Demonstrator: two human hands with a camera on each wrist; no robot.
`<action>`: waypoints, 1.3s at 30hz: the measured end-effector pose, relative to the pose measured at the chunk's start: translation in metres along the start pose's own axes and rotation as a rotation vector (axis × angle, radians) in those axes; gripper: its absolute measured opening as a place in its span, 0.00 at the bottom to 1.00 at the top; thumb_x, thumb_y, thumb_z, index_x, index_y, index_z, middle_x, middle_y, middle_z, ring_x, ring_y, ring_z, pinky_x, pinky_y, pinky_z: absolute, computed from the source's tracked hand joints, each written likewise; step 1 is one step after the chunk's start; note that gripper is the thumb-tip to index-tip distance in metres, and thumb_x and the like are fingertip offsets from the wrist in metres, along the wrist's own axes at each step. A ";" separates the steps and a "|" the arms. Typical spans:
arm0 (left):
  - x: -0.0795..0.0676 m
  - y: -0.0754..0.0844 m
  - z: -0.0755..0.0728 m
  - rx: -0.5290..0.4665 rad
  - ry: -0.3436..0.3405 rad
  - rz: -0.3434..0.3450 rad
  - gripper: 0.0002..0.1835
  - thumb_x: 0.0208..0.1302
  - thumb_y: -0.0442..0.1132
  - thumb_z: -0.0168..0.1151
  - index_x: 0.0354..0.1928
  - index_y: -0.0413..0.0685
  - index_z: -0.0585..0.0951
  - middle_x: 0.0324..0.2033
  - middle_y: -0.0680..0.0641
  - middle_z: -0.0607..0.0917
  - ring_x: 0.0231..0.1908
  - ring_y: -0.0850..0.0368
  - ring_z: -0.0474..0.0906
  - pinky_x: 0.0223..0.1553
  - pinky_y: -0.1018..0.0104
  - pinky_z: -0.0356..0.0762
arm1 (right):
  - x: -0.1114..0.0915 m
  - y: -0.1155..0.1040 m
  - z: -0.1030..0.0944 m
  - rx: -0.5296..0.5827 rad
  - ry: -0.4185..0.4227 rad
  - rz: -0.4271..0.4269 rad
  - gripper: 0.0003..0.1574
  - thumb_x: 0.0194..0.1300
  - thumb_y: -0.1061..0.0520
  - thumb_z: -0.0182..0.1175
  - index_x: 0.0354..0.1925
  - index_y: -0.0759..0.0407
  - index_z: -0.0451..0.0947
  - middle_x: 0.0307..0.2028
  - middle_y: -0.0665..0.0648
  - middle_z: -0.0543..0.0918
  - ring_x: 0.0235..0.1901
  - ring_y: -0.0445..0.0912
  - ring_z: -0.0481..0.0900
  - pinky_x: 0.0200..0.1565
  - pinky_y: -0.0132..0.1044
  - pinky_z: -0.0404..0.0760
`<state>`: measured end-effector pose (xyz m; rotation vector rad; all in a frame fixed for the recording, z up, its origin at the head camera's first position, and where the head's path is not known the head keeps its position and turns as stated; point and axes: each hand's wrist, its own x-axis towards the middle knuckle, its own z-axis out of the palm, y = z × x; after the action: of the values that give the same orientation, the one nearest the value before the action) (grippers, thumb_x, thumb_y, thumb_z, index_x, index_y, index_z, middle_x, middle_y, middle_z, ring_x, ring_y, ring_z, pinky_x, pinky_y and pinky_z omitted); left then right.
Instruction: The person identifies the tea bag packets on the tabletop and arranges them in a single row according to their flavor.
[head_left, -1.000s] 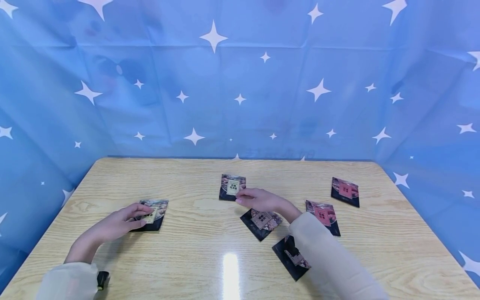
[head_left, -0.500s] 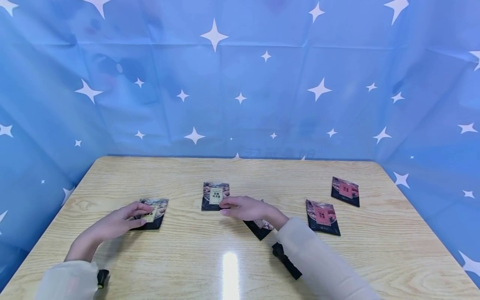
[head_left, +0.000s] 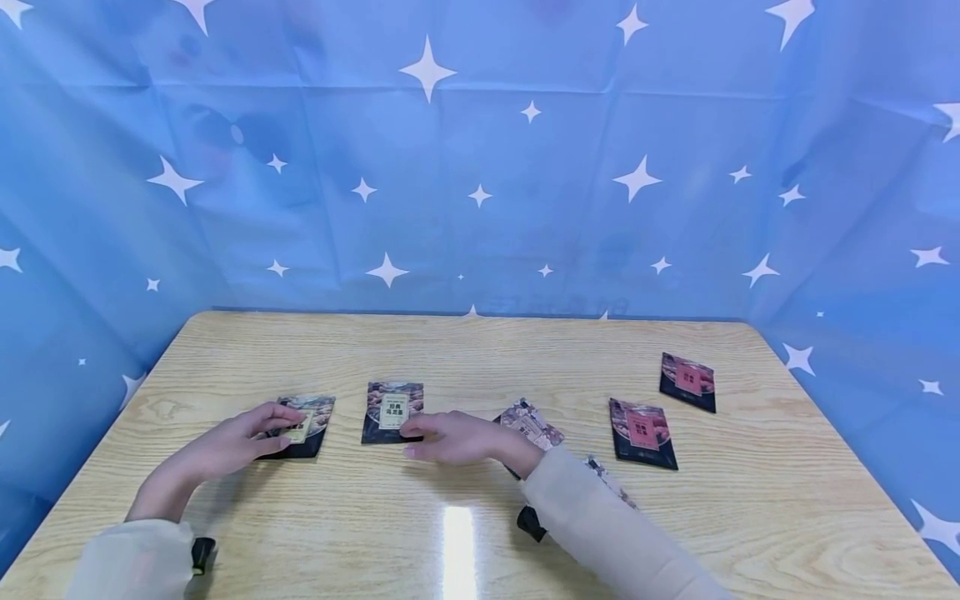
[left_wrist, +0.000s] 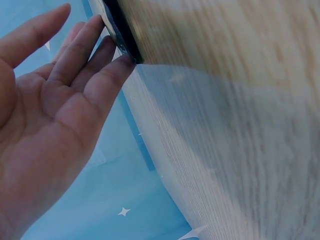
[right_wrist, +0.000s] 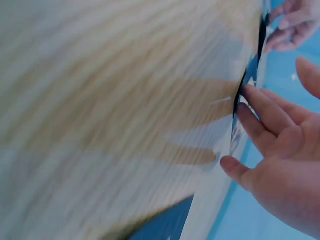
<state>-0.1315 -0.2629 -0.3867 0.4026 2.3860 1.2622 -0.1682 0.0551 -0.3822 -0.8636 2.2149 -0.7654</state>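
Note:
My left hand (head_left: 242, 442) rests its fingertips on a dark sachet (head_left: 306, 427) with a pale yellow label, at the left of the table. In the left wrist view the thumb stands away from the sachet's edge (left_wrist: 122, 32). My right hand (head_left: 455, 437) touches the lower right corner of a second yellow-labelled sachet (head_left: 392, 411), which lies flat left of the middle. Its fingers (right_wrist: 270, 112) are nearly straight on the sachet in the right wrist view, with the thumb lifted clear. A gap of bare wood separates the two sachets.
Two red-labelled sachets (head_left: 642, 433) (head_left: 687, 382) lie on the right of the wooden table (head_left: 780, 500). Two sachets with brownish patterned fronts, one behind the wrist (head_left: 531, 422) and one under the sleeve (head_left: 611, 482), are partly hidden. A blue starry cloth (head_left: 480, 233) hangs behind the table.
My right hand has slid the second yellow-labelled sachet left and toward me, closer to the left one. The left hand and its sachet have stayed in place.

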 end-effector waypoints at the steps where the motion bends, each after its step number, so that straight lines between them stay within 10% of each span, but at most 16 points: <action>1: 0.000 0.000 0.000 0.000 0.000 0.000 0.20 0.68 0.36 0.50 0.57 0.30 0.64 0.58 0.27 0.64 0.59 0.30 0.58 0.48 0.47 0.70 | 0.001 -0.002 0.002 -0.003 -0.002 -0.006 0.31 0.69 0.44 0.48 0.65 0.54 0.62 0.62 0.50 0.67 0.61 0.44 0.64 0.60 0.36 0.62; 39: 0.001 0.000 -0.002 -0.005 0.007 -0.013 0.20 0.67 0.37 0.51 0.57 0.32 0.65 0.58 0.28 0.64 0.59 0.30 0.57 0.49 0.47 0.70 | 0.004 -0.029 0.021 -0.065 -0.074 -0.052 0.35 0.69 0.43 0.46 0.68 0.56 0.55 0.67 0.50 0.58 0.66 0.42 0.53 0.63 0.34 0.55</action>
<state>-0.1333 -0.2637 -0.3861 0.3816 2.3864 1.2662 -0.1449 0.0289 -0.3766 -0.9696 2.1698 -0.6785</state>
